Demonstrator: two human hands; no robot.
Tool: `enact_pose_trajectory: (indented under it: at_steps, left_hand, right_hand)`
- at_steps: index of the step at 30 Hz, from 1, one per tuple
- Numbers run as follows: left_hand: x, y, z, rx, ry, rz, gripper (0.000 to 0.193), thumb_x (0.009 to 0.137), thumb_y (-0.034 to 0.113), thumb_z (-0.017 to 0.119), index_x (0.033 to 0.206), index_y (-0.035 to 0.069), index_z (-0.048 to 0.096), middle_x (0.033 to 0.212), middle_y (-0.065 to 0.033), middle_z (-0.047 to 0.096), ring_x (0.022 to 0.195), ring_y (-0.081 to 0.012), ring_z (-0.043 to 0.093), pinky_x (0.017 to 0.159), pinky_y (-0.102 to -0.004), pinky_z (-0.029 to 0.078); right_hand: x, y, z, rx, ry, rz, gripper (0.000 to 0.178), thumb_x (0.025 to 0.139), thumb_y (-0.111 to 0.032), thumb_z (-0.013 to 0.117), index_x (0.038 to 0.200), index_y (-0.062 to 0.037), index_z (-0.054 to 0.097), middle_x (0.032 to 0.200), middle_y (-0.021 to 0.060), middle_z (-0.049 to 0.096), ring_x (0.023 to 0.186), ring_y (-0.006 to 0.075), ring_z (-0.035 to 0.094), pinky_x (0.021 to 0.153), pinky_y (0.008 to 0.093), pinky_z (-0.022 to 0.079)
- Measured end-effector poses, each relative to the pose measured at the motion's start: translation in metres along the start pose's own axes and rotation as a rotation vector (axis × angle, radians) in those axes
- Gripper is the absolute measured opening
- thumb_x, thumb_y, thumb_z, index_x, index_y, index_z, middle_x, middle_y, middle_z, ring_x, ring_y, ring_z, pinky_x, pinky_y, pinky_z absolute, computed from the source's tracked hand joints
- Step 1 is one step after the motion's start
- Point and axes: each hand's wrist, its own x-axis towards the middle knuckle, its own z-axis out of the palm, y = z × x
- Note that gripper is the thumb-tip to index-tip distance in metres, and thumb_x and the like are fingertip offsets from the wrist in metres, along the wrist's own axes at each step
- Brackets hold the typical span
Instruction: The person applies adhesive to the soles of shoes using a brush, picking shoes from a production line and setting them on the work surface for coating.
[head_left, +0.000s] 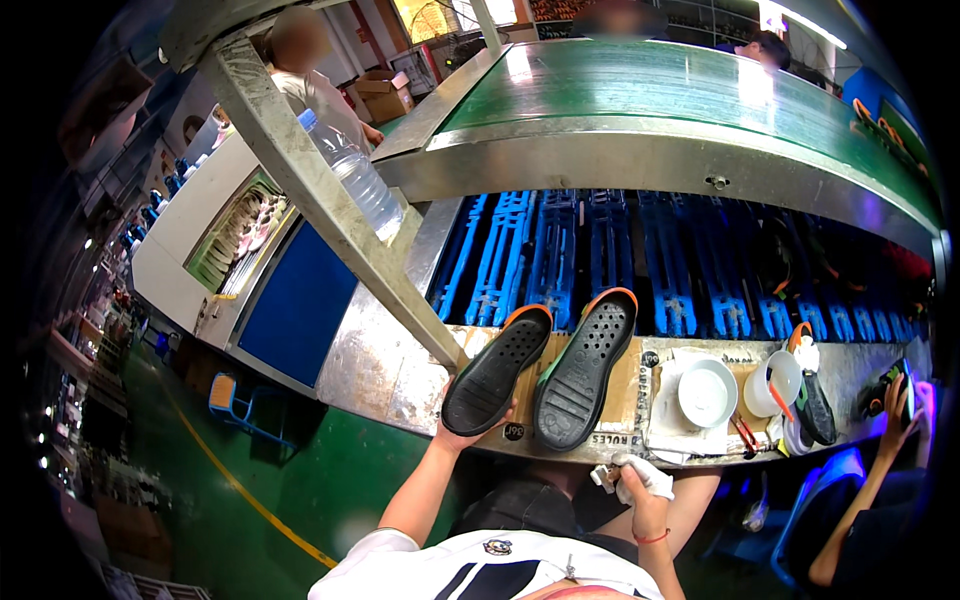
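Observation:
My left hand [458, 436] grips a black shoe sole [492, 375] with an orange rim at its far end, fingers showing along both edges. Beside it on the cardboard lies a second black sole [587, 370], with small holes in its far half and green and orange on its side wall. Near the table's front edge, my right hand [645, 487] is closed, white covering on its fingers. Between them is a small whitish-brown piece [604, 478], whose kind I cannot make out.
On the right stand a white bowl [707, 393] and a white cup [772, 384], near another sole [815, 405]. Behind runs a row of blue racks [610, 260] under a green conveyor [640, 95]. A metal post [320, 200] rises at left by a water bottle [355, 180]. A co-worker's hand [893, 430] is at right.

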Motion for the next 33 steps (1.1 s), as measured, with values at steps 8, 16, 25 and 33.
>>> enact_pose_trajectory:
  at_steps: [8,16,25,33]
  left_hand:
    - [0.000,-0.001,0.005,0.032,-0.023,0.030,0.075,0.091,0.052,0.046,0.144,0.002,0.031,0.143,-0.0237,0.036,0.112,-0.0438,0.052,0.096,-0.0526,0.045]
    - [-0.001,0.000,0.001,-0.009,0.030,0.001,0.070,0.091,0.055,0.040,0.140,0.005,0.039,0.136,-0.0216,0.045,0.115,-0.0453,0.050,0.096,-0.0551,0.044]
    - [0.001,-0.001,-0.003,0.008,-0.030,0.010,0.074,0.090,0.053,0.046,0.145,0.005,0.031,0.145,-0.0229,0.034,0.114,-0.0444,0.049,0.096,-0.0539,0.044]
    - [0.001,-0.003,0.015,-0.025,-0.005,-0.003,0.074,0.090,0.056,0.040,0.140,0.002,0.039,0.136,-0.0217,0.046,0.111,-0.0440,0.052,0.094,-0.0525,0.046]
  right_hand:
    - [0.001,-0.005,0.004,0.032,-0.034,0.061,0.021,0.092,-0.016,0.059,0.101,0.0012,0.066,0.070,-0.0014,0.059,0.052,0.0034,0.041,0.047,0.0193,0.027]
    - [0.001,0.000,0.004,0.023,-0.048,0.046,0.021,0.091,-0.016,0.062,0.103,0.0008,0.067,0.070,-0.0054,0.055,0.054,0.0019,0.039,0.047,0.0194,0.028]
    - [0.001,-0.004,0.006,-0.032,-0.024,0.049,0.021,0.093,-0.016,0.057,0.099,0.0024,0.066,0.069,-0.0022,0.057,0.052,0.0027,0.039,0.047,0.0193,0.026]
    - [0.002,-0.008,0.009,0.019,-0.053,0.055,0.021,0.093,-0.014,0.057,0.101,0.0033,0.065,0.068,-0.0027,0.056,0.051,0.0030,0.038,0.047,0.0198,0.025]
